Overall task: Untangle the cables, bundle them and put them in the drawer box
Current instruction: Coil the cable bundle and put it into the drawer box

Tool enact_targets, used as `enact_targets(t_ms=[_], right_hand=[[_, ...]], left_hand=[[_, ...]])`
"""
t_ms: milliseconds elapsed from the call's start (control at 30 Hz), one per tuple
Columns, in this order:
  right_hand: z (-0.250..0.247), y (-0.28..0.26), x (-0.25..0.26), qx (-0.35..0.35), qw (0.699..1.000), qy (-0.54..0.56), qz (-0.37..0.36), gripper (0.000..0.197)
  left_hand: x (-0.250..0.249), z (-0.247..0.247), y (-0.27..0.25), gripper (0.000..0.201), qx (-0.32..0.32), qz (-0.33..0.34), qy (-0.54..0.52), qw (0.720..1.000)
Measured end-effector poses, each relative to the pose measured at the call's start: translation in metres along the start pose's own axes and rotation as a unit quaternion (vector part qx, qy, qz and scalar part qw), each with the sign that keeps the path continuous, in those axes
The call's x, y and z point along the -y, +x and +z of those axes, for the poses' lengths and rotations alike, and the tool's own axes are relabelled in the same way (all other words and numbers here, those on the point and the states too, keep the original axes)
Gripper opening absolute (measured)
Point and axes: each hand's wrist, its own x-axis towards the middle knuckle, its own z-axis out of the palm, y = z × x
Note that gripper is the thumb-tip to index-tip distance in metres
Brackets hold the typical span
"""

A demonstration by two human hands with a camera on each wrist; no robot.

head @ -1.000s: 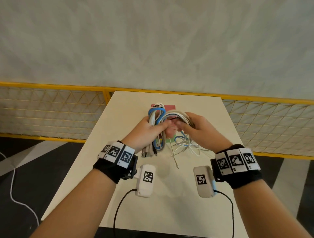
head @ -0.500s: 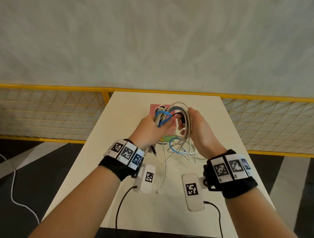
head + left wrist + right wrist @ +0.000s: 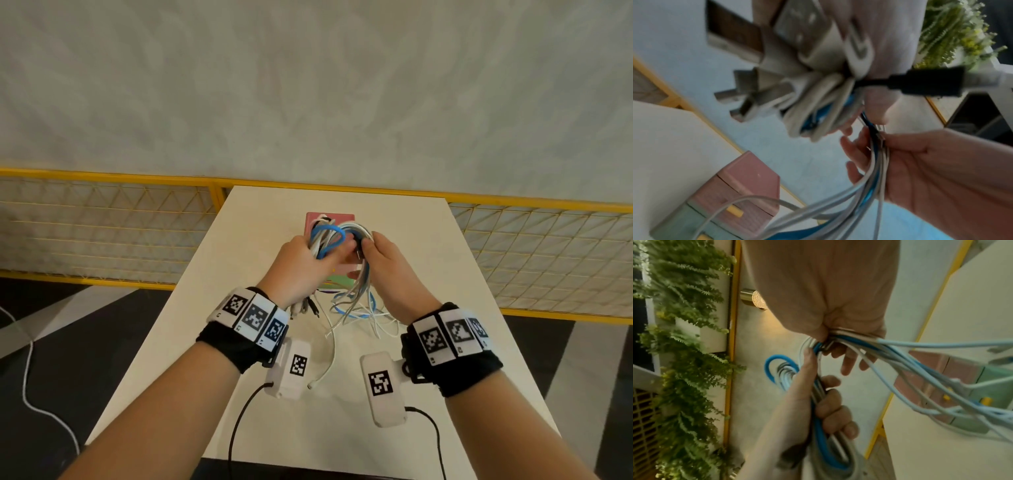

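Observation:
A bundle of white, grey and blue cables (image 3: 329,240) is held above the table. My left hand (image 3: 301,263) grips the looped bundle (image 3: 824,431), its plugs (image 3: 793,78) sticking out below the fist. My right hand (image 3: 387,260) holds the loose strands (image 3: 877,162) beside the bundle, fingers curled round them (image 3: 838,335). Their tails (image 3: 356,315) hang down onto the table. The pink and green drawer box (image 3: 337,219) stands behind the hands, mostly hidden; in the left wrist view the drawer box (image 3: 731,194) shows yellow handles.
The white table (image 3: 428,274) is narrow, with a yellow mesh railing (image 3: 102,222) behind and beside it. A white cable end (image 3: 322,373) lies near the front between my wrists. A cord (image 3: 27,387) trails on the dark floor at left.
Both hands have shifted slightly right and closer together. The right hand has carried the loose strands over towards the looped bundle in the left hand. One white tail now lies further forward on the table.

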Motion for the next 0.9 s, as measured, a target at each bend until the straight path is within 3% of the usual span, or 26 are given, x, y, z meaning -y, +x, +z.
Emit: enact_targets(t_ms=[133,433,600,700,800,867,900], right_hand=[[0.004,-0.001,0.011,0.009,0.997,0.071,0.030,0.029],[0.009,-0.004,0.016,0.078,0.985,0.129,0.083,0.037],[0.007,-0.010,0.015,0.095,0.987,0.123,0.030,0.030],[0.002,-0.011,0.013,0.070,0.989,0.128,-0.014,0.034],[-0.002,-0.006,0.003,0.072,0.994,-0.049,-0.065,0.066],[-0.001,-0.002,-0.005,0.135,0.973,-0.176,-0.071,0.082],[0.002,0.000,-0.010,0.164,0.967,-0.185,-0.063,0.082]], left_hand=[[0.000,0.001,0.000,0.040,0.034,0.047,0.045,0.997],[0.006,0.008,0.002,0.026,0.047,0.001,0.006,0.999],[0.008,0.005,0.008,0.029,0.010,0.004,-0.001,1.000],[0.005,0.004,0.009,0.016,-0.002,-0.011,-0.045,0.999],[0.000,0.001,0.008,0.009,-0.005,-0.006,-0.144,0.990],[-0.004,-0.001,0.009,0.023,-0.016,-0.017,-0.200,0.980],[-0.007,-0.002,0.010,0.029,-0.016,-0.017,-0.231,0.973]])
